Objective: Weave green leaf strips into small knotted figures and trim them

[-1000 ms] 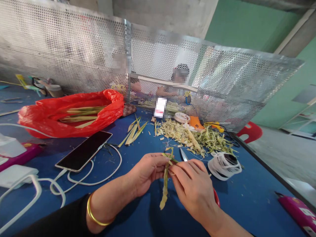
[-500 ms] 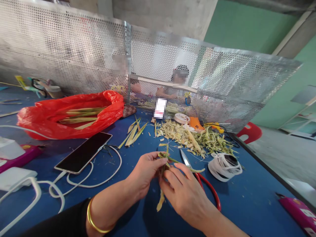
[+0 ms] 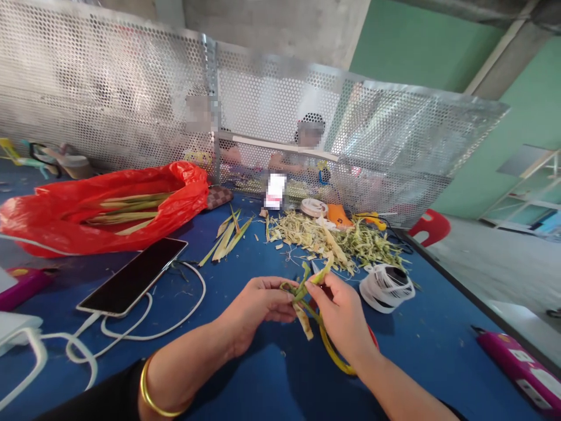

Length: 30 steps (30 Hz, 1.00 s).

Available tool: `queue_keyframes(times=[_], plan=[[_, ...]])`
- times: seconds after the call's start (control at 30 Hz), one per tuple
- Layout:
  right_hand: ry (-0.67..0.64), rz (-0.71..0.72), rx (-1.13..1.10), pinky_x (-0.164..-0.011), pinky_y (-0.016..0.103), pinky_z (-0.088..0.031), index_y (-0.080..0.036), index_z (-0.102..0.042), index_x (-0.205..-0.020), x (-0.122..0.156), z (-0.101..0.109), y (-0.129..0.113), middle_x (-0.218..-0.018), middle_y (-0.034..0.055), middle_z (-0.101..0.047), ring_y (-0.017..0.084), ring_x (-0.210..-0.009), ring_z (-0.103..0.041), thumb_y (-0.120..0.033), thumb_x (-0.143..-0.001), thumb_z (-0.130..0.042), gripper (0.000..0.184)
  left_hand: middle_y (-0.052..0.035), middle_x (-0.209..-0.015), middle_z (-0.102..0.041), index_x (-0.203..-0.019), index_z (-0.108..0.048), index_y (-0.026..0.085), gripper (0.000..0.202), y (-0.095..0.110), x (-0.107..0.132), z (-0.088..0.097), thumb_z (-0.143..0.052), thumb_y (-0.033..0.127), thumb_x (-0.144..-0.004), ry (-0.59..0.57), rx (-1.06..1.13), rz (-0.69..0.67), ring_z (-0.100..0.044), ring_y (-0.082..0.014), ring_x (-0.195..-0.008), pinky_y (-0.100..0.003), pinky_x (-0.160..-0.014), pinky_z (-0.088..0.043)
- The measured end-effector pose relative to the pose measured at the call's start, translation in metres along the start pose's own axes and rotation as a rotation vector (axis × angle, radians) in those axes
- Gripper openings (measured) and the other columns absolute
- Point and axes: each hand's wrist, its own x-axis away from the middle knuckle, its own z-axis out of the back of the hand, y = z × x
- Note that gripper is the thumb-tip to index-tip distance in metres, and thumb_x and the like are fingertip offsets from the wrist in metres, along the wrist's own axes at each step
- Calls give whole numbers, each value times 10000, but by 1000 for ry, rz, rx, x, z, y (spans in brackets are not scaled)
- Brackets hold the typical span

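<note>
A folded piece of green and yellowish leaf strips (image 3: 301, 292) is held between my two hands above the blue table. My left hand (image 3: 267, 301) is closed, pinching the folded part between thumb and fingers. With thumb and index finger my right hand (image 3: 344, 310) grips a leaf strip (image 3: 322, 275) that sticks up from the piece. A pale, brown-spotted end hangs below the fingers. Beneath my right hand lie scissors with red and yellow handles (image 3: 335, 354), mostly hidden by the hand. Just beyond is a heap of cut leaf scraps (image 3: 307, 231).
A white spool of thread (image 3: 386, 287) stands right of my hands. At left are a red plastic bag (image 3: 184, 196) of long leaves, a phone (image 3: 135, 278) and white cables (image 3: 175, 336). Loose leaves (image 3: 228, 240) lie ahead. A perforated metal screen (image 3: 272, 93) borders the table; people sit behind it.
My right hand has shifted from beside the left fingers to holding a strip upward. The folded piece has turned, and more of the scissors' yellow handle shows. The view has swung slightly right.
</note>
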Motion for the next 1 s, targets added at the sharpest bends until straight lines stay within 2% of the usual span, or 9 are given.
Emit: queue_keyframes(times=[0.17, 0.33, 0.4, 0.47, 0.6, 0.67, 0.73, 0.87, 1.0], plan=[[0, -120, -53, -446, 235, -397, -187, -538, -669, -1, -2, -1, -532, -34, -497, 129, -486, -468, -370, -819, -552, 237, -79, -859, -715, -923, -689, 123, 277, -3, 0, -3, -712, 235, -671, 12, -25, -47, -656, -168, -752, -294, -758, -506], [-77, -226, -294, -407, 252, -445, -193, -526, -719, 1, -6, -4, -605, -28, -537, 129, -431, -522, -374, -817, -541, 206, -54, -773, -711, -844, -692, 128, 257, -3, -4, -3, -752, 286, -650, 175, 24, -128, -663, -175, -722, -299, -737, -526], [-128, -222, -385, -447, 268, -487, -201, -505, -775, 2, -4, -4, -657, -25, -557, 124, -430, -547, -332, -844, -500, 149, -47, -756, -714, -833, -697, 135, 256, -1, -6, 0, -763, 284, -636, 234, 65, -153, -664, -170, -703, -295, -730, -530], [-185, -116, -377, -534, 282, -529, -210, -512, -903, 2, 0, -3, -731, -9, -590, 128, -504, -587, -266, -875, -445, 92, -52, -769, -719, -829, -702, 134, 250, 2, -8, 3, -761, 280, -634, 262, 93, -171, -665, -168, -695, -296, -733, -531], [-308, 306, -39, -776, 297, -519, -250, -528, -1156, 2, 9, -3, -988, 50, -613, 157, -853, -622, -133, -900, -394, 313, -56, -748, -710, -811, -703, 119, 232, 1, -11, 8, -745, 258, -631, 274, 95, -188, -639, -150, -642, -279, -671, -524], [-335, 495, 154, -810, 292, -496, -242, -590, -1093, 1, 12, -5, -1030, 60, -608, 165, -922, -600, -98, -899, -415, 299, -31, -675, -682, -804, -703, 119, 226, -2, -13, 8, -743, 243, -620, 282, 78, -176, -591, -119, -567, -242, -576, -491], [-319, 654, 346, -759, 302, -497, -214, -625, -1012, 0, 12, -7, -966, 63, -624, 170, -852, -603, -104, -906, -435, 244, -8, -632, -654, -814, -706, 123, 229, -4, -14, 7, -741, 227, -613, 285, 54, -174, -540, -91, -525, -204, -507, -436], [-275, 972, 709, -764, 357, -489, -145, -618, -1040, 1, 10, -8, -927, 90, -638, 193, -804, -598, -97, -915, -426, 233, 6, -602, -616, -764, -705, 114, 171, -4, -11, 4, -729, 210, -625, 269, 32, -172, -476, -59, -510, -169, -474, -360], [-253, 1088, 727, -834, 338, -483, -123, -629, -974, 3, 6, -7, -981, 95, -638, 186, -866, -591, -79, -900, -459, 191, 7, -569, -581, -708, -674, 106, 136, -3, -10, 6, -714, 213, -633, 242, 89, -66, -464, -61, -495, -182, -483, -354]])
